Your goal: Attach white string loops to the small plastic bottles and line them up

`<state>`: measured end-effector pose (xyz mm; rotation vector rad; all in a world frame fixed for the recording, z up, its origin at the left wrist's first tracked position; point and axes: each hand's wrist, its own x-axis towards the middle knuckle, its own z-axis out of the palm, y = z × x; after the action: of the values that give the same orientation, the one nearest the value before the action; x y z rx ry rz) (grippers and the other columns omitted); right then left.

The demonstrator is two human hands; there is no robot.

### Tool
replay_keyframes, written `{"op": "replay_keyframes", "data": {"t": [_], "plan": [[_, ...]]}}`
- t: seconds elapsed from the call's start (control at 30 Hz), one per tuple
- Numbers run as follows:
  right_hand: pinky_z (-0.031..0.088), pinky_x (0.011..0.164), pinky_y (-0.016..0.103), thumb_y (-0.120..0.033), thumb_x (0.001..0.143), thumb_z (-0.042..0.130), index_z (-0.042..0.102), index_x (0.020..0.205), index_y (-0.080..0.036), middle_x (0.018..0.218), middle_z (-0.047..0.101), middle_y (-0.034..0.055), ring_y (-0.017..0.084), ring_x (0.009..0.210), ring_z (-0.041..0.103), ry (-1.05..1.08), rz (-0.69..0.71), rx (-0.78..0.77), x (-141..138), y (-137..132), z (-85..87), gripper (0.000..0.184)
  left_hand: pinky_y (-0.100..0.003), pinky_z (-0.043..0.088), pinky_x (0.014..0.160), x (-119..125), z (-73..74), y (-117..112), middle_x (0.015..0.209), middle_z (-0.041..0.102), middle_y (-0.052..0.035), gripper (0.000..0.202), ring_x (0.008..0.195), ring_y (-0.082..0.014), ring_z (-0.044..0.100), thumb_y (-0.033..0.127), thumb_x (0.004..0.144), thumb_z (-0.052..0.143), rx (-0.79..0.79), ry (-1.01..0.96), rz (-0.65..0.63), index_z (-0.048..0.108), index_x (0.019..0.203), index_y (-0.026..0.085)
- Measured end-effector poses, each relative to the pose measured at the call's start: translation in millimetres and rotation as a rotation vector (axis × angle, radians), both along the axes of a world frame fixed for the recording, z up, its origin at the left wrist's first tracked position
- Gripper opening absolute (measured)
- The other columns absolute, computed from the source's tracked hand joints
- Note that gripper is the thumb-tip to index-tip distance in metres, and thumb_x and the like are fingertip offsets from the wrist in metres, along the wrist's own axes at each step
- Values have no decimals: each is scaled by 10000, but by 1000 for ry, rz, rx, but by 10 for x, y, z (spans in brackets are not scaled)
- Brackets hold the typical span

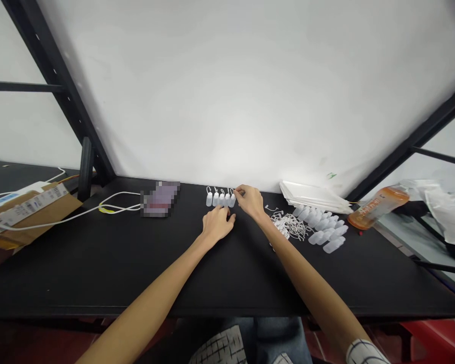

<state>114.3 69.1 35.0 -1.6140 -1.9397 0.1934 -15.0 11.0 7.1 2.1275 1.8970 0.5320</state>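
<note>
Several small white bottles with caps and cord loops (216, 199) are lined up side by side near the wall. My right hand (250, 200) comes in from the right, its thumb and fingertips pinched at the cap and loop of the rightmost bottle (232, 200). In front of the row rests my left hand (216, 225), palm down, thumb apart, fingertips at the bottles' lower ends and partly hidden. Beside my right forearm lies a tangled heap of white cord loops with small caps (293, 226). Further right, several more translucent white bottles (326, 230) lie in rows.
White flat sheets or bags (313, 197) lie by the wall. An orange bottle (379, 207) lies tilted at the right, near clear plastic packaging (445, 207). Leftward are a blurred purple object (161, 198), a white cable (76, 219) and a cardboard box (34, 212). Black frame posts flank the black table (98, 273).
</note>
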Motion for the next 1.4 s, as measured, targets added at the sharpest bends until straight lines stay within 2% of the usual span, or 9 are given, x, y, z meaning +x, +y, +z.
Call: {"op": "replay_keyframes", "data": {"t": [0.33,0.43,0.57,0.67,0.77,0.9,1.03,1.17,1.4], "plan": [[451,687,262,-369,874,554,702,858,-243,877,749,-4,177,786,679,51,9,43,66,-65,76,194,-353,505,760,-6,-4,12,1087,679,-70,319,962,-269,659,436,913,454,-7,-4,-1,682,962,218],[463,673,252,-365,867,565,701,866,-225,860,748,3,160,704,682,94,19,46,261,-125,124,195,-341,500,763,-16,-5,11,1085,680,-68,319,961,-260,654,436,915,457,-1,-4,-4,685,956,216],[475,621,259,-391,851,570,702,856,-182,786,735,29,142,525,643,171,44,11,744,-173,126,247,-333,494,740,-15,2,-16,1037,681,-63,310,910,-245,652,426,917,464,21,-23,-36,690,927,213],[474,600,271,-387,835,569,711,833,-167,734,731,43,170,548,646,153,-9,-16,1121,-185,116,262,-305,489,706,35,12,-93,974,677,-42,289,832,-203,643,424,917,482,56,-74,-127,686,959,225],[473,673,282,-319,810,589,733,816,-198,802,747,30,200,721,679,-29,-105,-20,1353,-196,125,188,-273,488,713,143,9,-235,1016,656,-35,283,863,-172,631,408,929,486,154,-111,-318,667,1065,238],[467,734,292,-225,804,579,752,839,-227,923,757,27,227,891,674,-217,-186,-37,1402,-207,117,177,-284,497,752,322,-29,-462,1112,601,-69,339,987,-190,579,387,960,448,295,-61,-658,624,1210,241],[473,773,305,-177,810,568,756,912,-237,961,757,30,244,955,668,-293,-172,-109,1337,-200,72,223,-372,472,887,431,-82,-605,1278,527,-105,378,1094,-231,529,400,969,440,365,17,-862,586,1297,281],[479,778,307,-182,819,569,753,934,-240,982,754,37,246,963,665,-290,-178,-127,1299,-203,58,224,-422,438,937,443,-117,-624,1352,499,-130,396,1199,-274,482,431,976,420,373,71,-898,594,1290,263],[475,759,316,-190,809,569,757,895,-224,988,746,69,257,945,666,-307,-285,-119,1344,-265,159,209,-414,433,902,429,-114,-586,1298,552,-141,391,1163,-280,508,410,974,427,358,85,-850,588,1270,212]]}}
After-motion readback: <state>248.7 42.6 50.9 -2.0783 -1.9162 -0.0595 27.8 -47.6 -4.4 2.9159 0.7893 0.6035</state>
